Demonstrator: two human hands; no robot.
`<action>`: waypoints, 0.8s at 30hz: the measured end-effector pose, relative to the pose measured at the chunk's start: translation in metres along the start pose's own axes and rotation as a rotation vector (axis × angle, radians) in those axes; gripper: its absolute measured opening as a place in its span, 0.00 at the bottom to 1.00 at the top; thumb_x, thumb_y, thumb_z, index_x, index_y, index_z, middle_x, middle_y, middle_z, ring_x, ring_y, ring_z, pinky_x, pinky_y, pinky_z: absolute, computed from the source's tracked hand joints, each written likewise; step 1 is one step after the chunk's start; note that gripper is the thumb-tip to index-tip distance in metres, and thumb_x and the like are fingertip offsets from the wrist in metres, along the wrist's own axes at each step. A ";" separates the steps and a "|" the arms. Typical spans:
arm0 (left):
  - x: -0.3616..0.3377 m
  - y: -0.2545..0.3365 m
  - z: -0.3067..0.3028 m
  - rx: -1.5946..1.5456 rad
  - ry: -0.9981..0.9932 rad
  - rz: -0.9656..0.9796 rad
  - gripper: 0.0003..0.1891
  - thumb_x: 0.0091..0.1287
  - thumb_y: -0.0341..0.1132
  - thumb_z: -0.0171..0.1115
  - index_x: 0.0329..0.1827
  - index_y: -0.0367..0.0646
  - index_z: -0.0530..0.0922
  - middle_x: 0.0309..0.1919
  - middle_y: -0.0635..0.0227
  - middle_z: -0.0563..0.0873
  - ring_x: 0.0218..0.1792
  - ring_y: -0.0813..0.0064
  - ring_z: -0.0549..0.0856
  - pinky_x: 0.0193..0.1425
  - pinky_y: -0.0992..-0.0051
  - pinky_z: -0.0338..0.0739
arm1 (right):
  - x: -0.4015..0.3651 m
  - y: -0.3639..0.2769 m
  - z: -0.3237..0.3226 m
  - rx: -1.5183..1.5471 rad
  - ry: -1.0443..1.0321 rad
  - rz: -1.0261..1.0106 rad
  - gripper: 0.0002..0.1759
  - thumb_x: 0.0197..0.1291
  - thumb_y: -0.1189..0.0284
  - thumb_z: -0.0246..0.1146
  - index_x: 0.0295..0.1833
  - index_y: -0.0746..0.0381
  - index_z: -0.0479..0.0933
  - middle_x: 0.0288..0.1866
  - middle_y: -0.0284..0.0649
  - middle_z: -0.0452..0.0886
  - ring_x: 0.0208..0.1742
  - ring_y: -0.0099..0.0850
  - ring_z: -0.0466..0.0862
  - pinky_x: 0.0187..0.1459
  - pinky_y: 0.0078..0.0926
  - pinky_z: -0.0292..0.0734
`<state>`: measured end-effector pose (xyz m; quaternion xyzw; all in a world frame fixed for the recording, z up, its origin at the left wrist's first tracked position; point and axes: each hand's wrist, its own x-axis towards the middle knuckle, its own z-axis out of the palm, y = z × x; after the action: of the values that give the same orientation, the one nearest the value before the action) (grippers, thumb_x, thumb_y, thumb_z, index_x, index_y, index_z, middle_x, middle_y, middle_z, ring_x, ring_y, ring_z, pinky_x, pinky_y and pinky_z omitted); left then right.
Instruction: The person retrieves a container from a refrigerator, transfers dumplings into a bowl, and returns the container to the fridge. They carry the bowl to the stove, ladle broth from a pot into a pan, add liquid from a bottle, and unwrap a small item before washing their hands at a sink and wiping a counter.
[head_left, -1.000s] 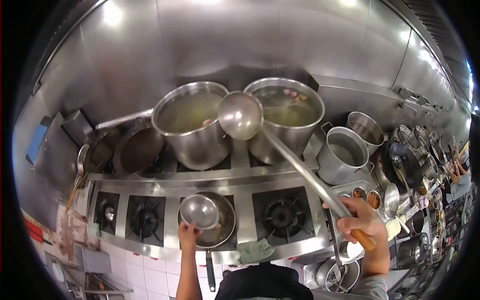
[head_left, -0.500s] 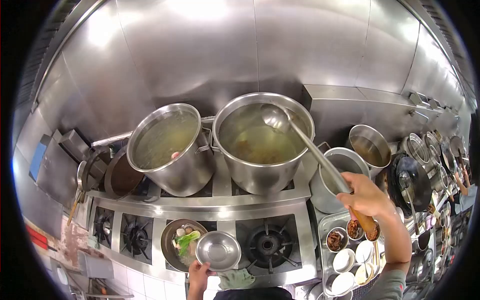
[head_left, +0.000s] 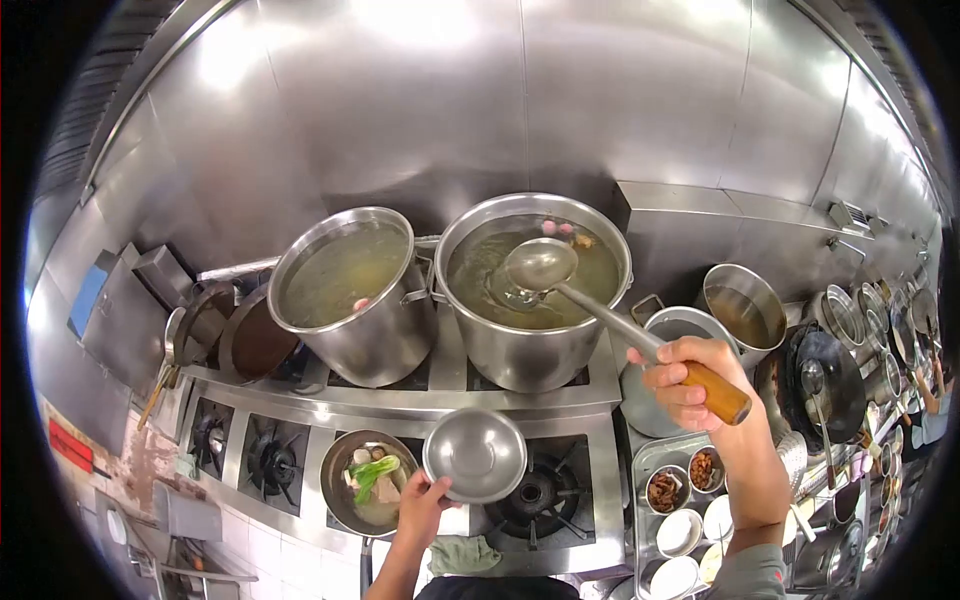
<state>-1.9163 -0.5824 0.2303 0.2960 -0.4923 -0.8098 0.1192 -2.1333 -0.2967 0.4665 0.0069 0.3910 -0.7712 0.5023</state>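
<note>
My right hand (head_left: 690, 380) is wrapped round the wooden-ended handle of a long steel ladle (head_left: 610, 318). The ladle's bowl is over the right stockpot (head_left: 533, 350), at or just above the broth, which ripples beside it. Pink and yellowish pieces float near that pot's far rim. With thumb and fingers my left hand (head_left: 424, 508) grips the near-left rim of a steel bowl (head_left: 475, 455). This bowl looks empty and is in front of the stockpot, above the front burners. Just left of it, a pan (head_left: 345, 510) holds leafy greens and pale pieces in liquid.
Another broth-filled stockpot (head_left: 360, 345) stands at left. A tray (head_left: 642, 470) of small bowls with dark pieces lies at lower right, near a wok (head_left: 835, 375). A green cloth (head_left: 465, 555) hangs at the stove's front edge. Another person's hand and sleeve show at far right.
The ladle's bowl has come down and nearer in the right stockpot, its handle turned lower. My left hand has raised the steel bowl and shifted it right, away from the pan.
</note>
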 end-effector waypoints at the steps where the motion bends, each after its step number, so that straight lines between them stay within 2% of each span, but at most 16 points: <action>1: 0.004 0.006 0.007 -0.024 -0.005 0.006 0.04 0.64 0.27 0.58 0.36 0.40 0.71 0.34 0.65 0.80 0.30 0.75 0.81 0.31 0.74 0.82 | -0.001 0.001 0.003 0.038 -0.025 -0.016 0.13 0.60 0.72 0.50 0.48 0.67 0.70 0.23 0.28 0.67 0.15 0.18 0.66 0.12 0.17 0.62; 7: 0.039 0.053 0.065 -0.077 -0.143 -0.010 0.07 0.65 0.33 0.60 0.34 0.44 0.69 0.34 0.70 0.78 0.35 0.78 0.80 0.43 0.74 0.81 | -0.013 -0.002 0.022 0.045 -0.091 -0.042 0.13 0.61 0.73 0.49 0.46 0.69 0.70 0.22 0.28 0.66 0.15 0.17 0.66 0.10 0.17 0.65; 11: 0.057 0.058 0.082 -0.106 -0.217 -0.035 0.08 0.65 0.34 0.61 0.34 0.44 0.69 0.33 0.71 0.77 0.36 0.77 0.80 0.45 0.74 0.81 | -0.027 0.006 0.033 0.063 -0.105 -0.048 0.14 0.61 0.73 0.48 0.47 0.71 0.70 0.22 0.29 0.66 0.13 0.17 0.65 0.09 0.17 0.61; 13: 0.062 0.056 0.084 -0.144 -0.278 -0.067 0.10 0.63 0.33 0.62 0.31 0.47 0.67 0.39 0.68 0.78 0.40 0.72 0.80 0.46 0.74 0.81 | -0.036 0.014 0.042 0.077 -0.112 -0.046 0.16 0.61 0.72 0.47 0.50 0.72 0.69 0.22 0.29 0.65 0.13 0.17 0.64 0.08 0.17 0.57; 15: 0.066 0.058 0.091 -0.153 -0.283 -0.051 0.10 0.63 0.33 0.62 0.32 0.46 0.67 0.40 0.67 0.77 0.41 0.71 0.80 0.47 0.73 0.81 | -0.052 0.028 0.049 0.080 -0.123 -0.051 0.17 0.62 0.72 0.46 0.51 0.72 0.68 0.22 0.29 0.64 0.13 0.18 0.64 0.08 0.17 0.58; 17: 0.065 0.054 0.083 -0.177 -0.289 -0.021 0.10 0.63 0.34 0.62 0.33 0.46 0.67 0.41 0.67 0.77 0.42 0.69 0.80 0.48 0.73 0.80 | -0.067 0.055 0.065 0.110 -0.138 -0.066 0.21 0.63 0.72 0.44 0.58 0.73 0.64 0.22 0.31 0.64 0.13 0.18 0.65 0.08 0.19 0.62; 20: 0.053 0.068 0.077 -0.221 -0.315 0.030 0.11 0.63 0.34 0.62 0.31 0.47 0.66 0.39 0.69 0.76 0.41 0.69 0.79 0.48 0.71 0.80 | -0.084 0.087 0.079 0.103 -0.179 -0.023 0.23 0.63 0.72 0.43 0.61 0.74 0.61 0.22 0.32 0.65 0.13 0.20 0.67 0.09 0.20 0.64; 22: 0.057 0.066 0.064 -0.251 -0.308 0.063 0.12 0.64 0.34 0.62 0.30 0.47 0.65 0.38 0.70 0.75 0.38 0.71 0.79 0.49 0.69 0.80 | -0.092 0.112 0.089 0.125 -0.195 -0.037 0.25 0.63 0.74 0.41 0.63 0.76 0.59 0.22 0.34 0.66 0.13 0.22 0.71 0.10 0.22 0.66; 24: 0.054 0.063 0.042 -0.289 -0.313 0.094 0.07 0.64 0.32 0.61 0.34 0.44 0.70 0.35 0.71 0.76 0.37 0.76 0.79 0.47 0.71 0.82 | -0.094 0.135 0.094 0.177 -0.234 0.027 0.25 0.62 0.74 0.41 0.64 0.77 0.57 0.23 0.36 0.67 0.13 0.24 0.71 0.11 0.23 0.65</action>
<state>-1.9906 -0.6086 0.2803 0.1234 -0.3970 -0.9015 0.1201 -1.9456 -0.3077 0.4890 -0.0336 0.2602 -0.7912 0.5524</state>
